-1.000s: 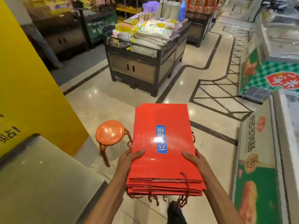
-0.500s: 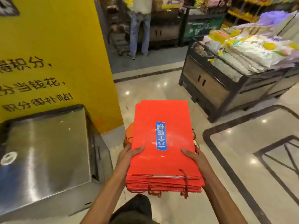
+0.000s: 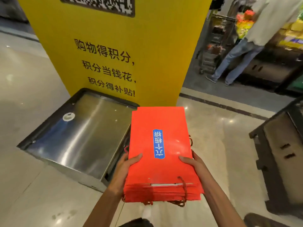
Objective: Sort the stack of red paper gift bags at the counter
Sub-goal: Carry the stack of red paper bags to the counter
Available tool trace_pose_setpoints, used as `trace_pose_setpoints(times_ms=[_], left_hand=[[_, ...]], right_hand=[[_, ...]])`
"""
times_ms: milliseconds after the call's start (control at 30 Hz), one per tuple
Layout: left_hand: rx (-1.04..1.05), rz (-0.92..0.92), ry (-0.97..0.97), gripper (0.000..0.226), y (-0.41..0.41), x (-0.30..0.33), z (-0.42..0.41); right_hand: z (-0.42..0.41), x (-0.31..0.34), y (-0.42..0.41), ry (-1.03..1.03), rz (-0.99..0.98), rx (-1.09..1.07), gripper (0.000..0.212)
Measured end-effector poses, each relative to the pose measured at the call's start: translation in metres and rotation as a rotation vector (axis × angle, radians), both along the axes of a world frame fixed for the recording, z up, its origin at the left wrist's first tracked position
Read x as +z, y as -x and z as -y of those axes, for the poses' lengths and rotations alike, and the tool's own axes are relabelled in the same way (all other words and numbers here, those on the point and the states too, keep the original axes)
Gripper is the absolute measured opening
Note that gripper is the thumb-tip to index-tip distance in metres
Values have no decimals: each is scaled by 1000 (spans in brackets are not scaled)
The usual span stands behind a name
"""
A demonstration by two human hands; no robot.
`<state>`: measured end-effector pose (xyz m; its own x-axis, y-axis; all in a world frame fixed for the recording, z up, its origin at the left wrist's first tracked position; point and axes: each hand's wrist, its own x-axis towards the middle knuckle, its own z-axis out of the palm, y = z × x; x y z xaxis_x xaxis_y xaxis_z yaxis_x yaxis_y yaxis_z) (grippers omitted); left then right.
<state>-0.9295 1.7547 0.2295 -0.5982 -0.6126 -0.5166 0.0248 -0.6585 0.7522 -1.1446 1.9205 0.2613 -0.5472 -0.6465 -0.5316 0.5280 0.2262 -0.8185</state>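
A flat stack of red paper gift bags (image 3: pixel 159 145) with a blue label on top and red cord handles hangs in the air in front of me. My left hand (image 3: pixel 126 167) grips its left edge, thumb on top and fingers underneath. On the right edge my right hand (image 3: pixel 194 164) holds it the same way. The stack is level, just right of a stainless steel counter top (image 3: pixel 78 138).
A yellow pillar (image 3: pixel 114 46) with black characters rises behind the steel counter. A person in jeans (image 3: pixel 236 54) stands at shelves at the back right. A dark display stand (image 3: pixel 282 153) is close on the right. Glossy tiled floor (image 3: pixel 221 136) lies between.
My view has swung left: the pillar and steel counter now sit ahead, and the goods stand has slid out to the right. Both hands keep the same hold on the stack.
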Motion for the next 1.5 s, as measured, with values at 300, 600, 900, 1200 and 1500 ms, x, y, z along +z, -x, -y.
trace_pose_setpoints(times_ms=[300, 600, 900, 1200, 1500], left_hand=[[430, -30, -9, 37, 11, 11, 11], [896, 74, -34, 46, 2, 17, -22], [1175, 133, -68, 53, -40, 1, -41], [1206, 122, -67, 60, -107, -34, 0], [1149, 132, -157, 62, -157, -65, 71]], right_hand=[[113, -12, 57, 10, 4, 428, 57], [206, -24, 51, 22, -18, 874, 93], [266, -37, -19, -3, 44, 1167, 35], [321, -62, -95, -39, 82, 1231, 59], [383, -106, -134, -187, 29, 1189, 87]])
